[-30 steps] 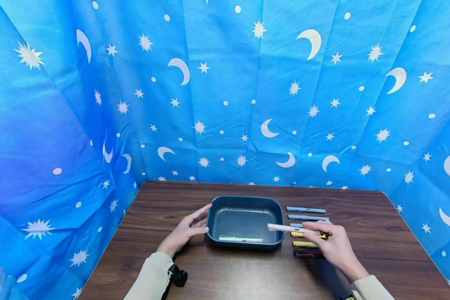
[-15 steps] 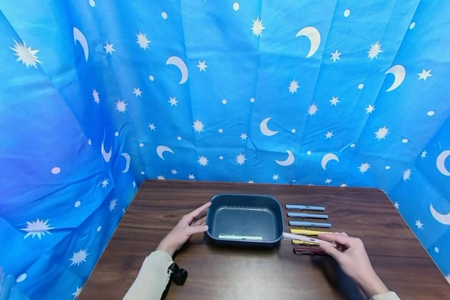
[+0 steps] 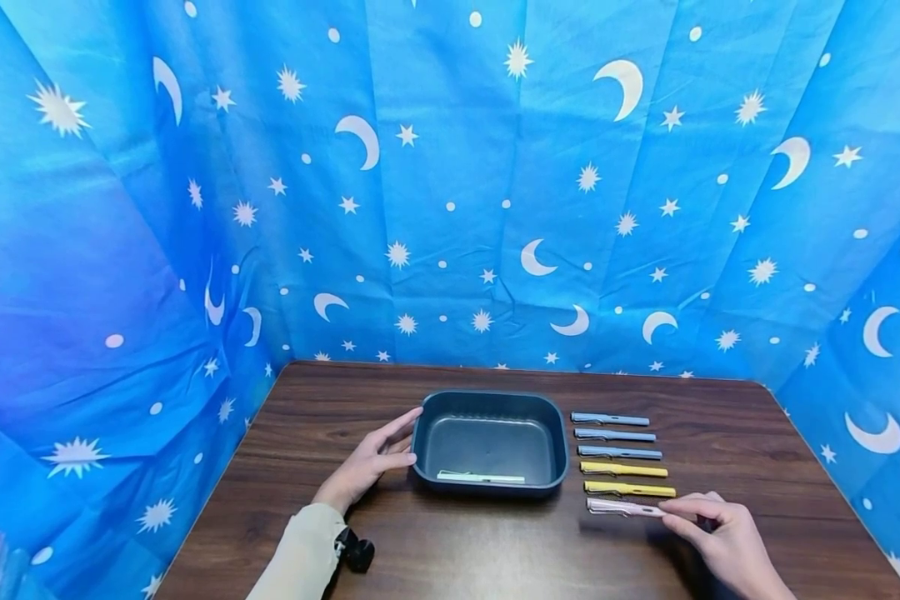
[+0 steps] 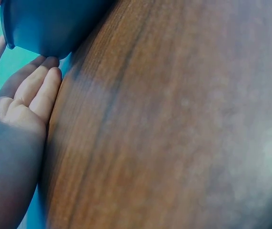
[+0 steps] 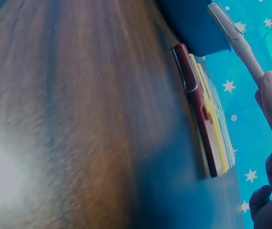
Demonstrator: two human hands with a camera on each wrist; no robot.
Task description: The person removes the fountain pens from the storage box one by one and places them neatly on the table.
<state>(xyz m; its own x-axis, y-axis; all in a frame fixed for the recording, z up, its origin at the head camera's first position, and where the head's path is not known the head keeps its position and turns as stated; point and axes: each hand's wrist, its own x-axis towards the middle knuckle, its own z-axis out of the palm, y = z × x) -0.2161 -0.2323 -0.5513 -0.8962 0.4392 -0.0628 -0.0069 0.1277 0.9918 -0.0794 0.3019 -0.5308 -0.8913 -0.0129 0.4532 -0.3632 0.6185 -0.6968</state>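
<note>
My left hand (image 3: 371,462) rests with extended fingers against the left wall of a dark blue-grey rectangular box (image 3: 495,492). In the left wrist view its fingertips touch the box's side. A pale mint pen (image 3: 480,477) lies inside along the near wall. My right hand (image 3: 723,533) pinches one end of a pale pink pen (image 3: 617,507), its clip end pointing left. The right wrist view has this pen raised above a dark red pen (image 5: 193,88) lying on the table; the head view hides the red one behind it.
On the wooden table (image 3: 457,558), right of the box, three blue pens (image 3: 618,436) and two yellow pens (image 3: 630,489) lie in a parallel column. A small black object (image 3: 358,552) sits by the left sleeve (image 3: 300,550). A blue star-patterned curtain (image 3: 450,183) surrounds the table.
My right hand has carried the pink pen from over the box's right rim rightward and nearer, to above the dark red pen. The left hand and box keep their place.
</note>
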